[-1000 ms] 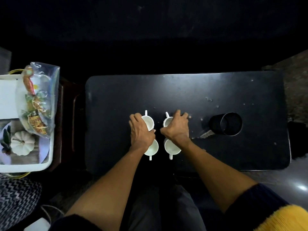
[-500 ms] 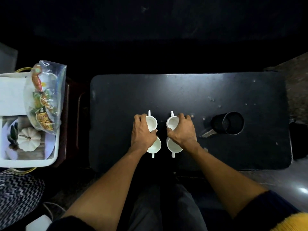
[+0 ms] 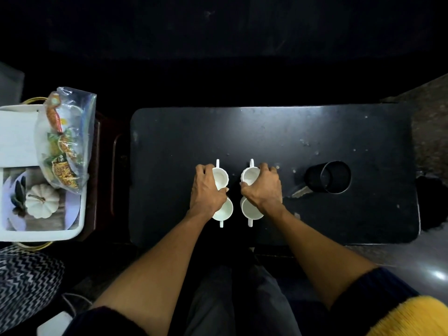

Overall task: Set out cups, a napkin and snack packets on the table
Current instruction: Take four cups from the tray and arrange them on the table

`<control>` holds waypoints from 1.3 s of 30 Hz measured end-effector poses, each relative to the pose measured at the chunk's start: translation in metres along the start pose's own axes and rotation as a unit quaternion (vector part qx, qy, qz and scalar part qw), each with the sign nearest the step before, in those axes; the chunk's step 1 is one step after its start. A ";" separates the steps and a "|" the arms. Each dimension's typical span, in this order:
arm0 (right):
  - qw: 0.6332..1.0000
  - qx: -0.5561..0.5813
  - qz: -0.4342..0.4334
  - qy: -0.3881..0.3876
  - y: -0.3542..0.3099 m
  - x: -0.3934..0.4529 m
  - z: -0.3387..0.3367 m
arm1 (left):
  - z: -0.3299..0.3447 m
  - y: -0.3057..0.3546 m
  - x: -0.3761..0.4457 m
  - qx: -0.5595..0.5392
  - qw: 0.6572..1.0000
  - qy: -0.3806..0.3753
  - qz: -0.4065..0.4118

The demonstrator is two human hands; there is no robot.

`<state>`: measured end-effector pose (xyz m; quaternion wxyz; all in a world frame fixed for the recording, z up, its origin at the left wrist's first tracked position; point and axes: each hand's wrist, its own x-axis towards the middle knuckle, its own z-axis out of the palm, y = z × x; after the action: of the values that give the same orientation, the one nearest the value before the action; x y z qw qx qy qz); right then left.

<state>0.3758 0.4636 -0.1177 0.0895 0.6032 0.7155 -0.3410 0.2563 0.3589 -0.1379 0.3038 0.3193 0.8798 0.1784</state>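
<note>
Looking down from the head camera, I see a dark rectangular table [image 3: 274, 132] with four white cups standing in a tight two-by-two block near its middle. My left hand [image 3: 207, 190] is curled around the far left cup [image 3: 221, 176], thumb on its near side, and its wrist partly covers the near left cup [image 3: 225, 210]. My right hand [image 3: 263, 186] is curled the same way around the far right cup [image 3: 249, 175], partly covering the near right cup [image 3: 251, 209]. The far cups' handles point away from me and the near cups' handles point toward me. All four cups appear to rest on the table surface, upright and empty. To the right on the table lies a black cylinder [image 3: 327, 177] on its side, with what looks like a key [image 3: 300, 191] just beside it. Off the table to the left, a white tray [image 3: 80, 214] holds a clear bag of snack packets [image 3: 65, 141], a small white pumpkin [image 3: 41, 203] and a white sheet [image 3: 17, 139] that may be the napkin; I cannot tell for certain. I judge the cup step is in hand: the far pair is being positioned. The next move likely calls for letting go of the cups, then reaching left to the tray for the napkin and packets
</note>
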 end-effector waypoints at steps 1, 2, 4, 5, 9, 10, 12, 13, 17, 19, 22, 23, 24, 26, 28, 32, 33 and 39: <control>1.000 0.000 0.002 0.000 0.000 0.000 0.000 | 0.000 0.000 0.000 -0.001 1.000 -0.002 -0.001; 1.000 -0.001 0.003 -0.001 -0.001 0.000 0.000 | -0.001 0.000 0.000 -0.002 1.000 -0.003 -0.002; 1.000 -0.001 0.003 -0.004 -0.001 0.000 0.001 | -0.001 0.001 0.001 -0.003 1.000 -0.004 -0.004; 1.000 -0.001 0.003 -0.006 -0.001 -0.001 0.001 | -0.001 0.001 0.001 -0.003 1.000 -0.003 -0.004; 1.000 -0.004 0.001 -0.007 0.001 -0.001 0.001 | 0.000 0.000 0.001 0.003 1.000 -0.004 0.005; 1.000 -0.004 0.001 -0.007 0.001 -0.001 0.001 | -0.001 0.000 0.001 0.006 1.000 -0.005 0.004; 1.000 -0.004 -0.001 -0.007 0.001 -0.001 0.001 | -0.002 0.000 0.001 0.007 1.000 -0.006 0.000; 1.000 -0.004 -0.003 -0.007 0.002 -0.001 0.002 | -0.002 0.000 0.001 0.006 1.000 -0.007 0.000; 1.000 -0.007 -0.010 -0.012 0.002 -0.001 0.001 | -0.003 0.003 0.001 0.003 1.000 -0.020 -0.007; 1.000 -0.013 -0.013 -0.016 0.001 -0.001 -0.001 | -0.006 0.004 0.002 0.004 0.999 -0.029 -0.017; 0.998 -0.046 -0.047 -0.017 -0.002 -0.005 -0.004 | -0.012 0.007 0.002 0.004 0.999 -0.041 -0.020; 0.995 -0.065 -0.070 -0.012 -0.004 -0.007 -0.005 | -0.016 0.008 0.001 0.009 0.999 -0.040 -0.015; 0.992 -0.084 -0.090 -0.006 -0.007 -0.008 -0.007 | -0.020 0.008 0.000 0.013 0.999 -0.039 -0.011; 0.985 -0.115 -0.125 0.011 -0.017 -0.009 -0.012 | -0.030 0.008 -0.001 0.011 0.999 -0.034 -0.013; 0.977 -0.132 -0.168 0.021 -0.034 -0.008 -0.018 | -0.044 0.008 -0.003 0.004 1.000 -0.021 -0.016; 0.956 -0.144 -0.254 0.000 -0.078 -0.011 -0.023 | -0.081 0.003 -0.009 0.001 1.000 0.013 -0.013; 0.950 -0.147 -0.277 -0.011 -0.092 -0.014 -0.022 | -0.093 -0.001 -0.012 0.003 1.000 0.025 -0.015; 0.919 -0.150 -0.361 -0.049 -0.187 -0.051 0.004 | -0.160 -0.044 -0.026 -0.013 0.994 0.098 -0.046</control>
<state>0.2148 0.4135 -0.0220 0.0844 0.2664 0.9221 -0.2677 0.1486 0.2900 -0.0292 0.2282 0.2556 0.9164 0.2066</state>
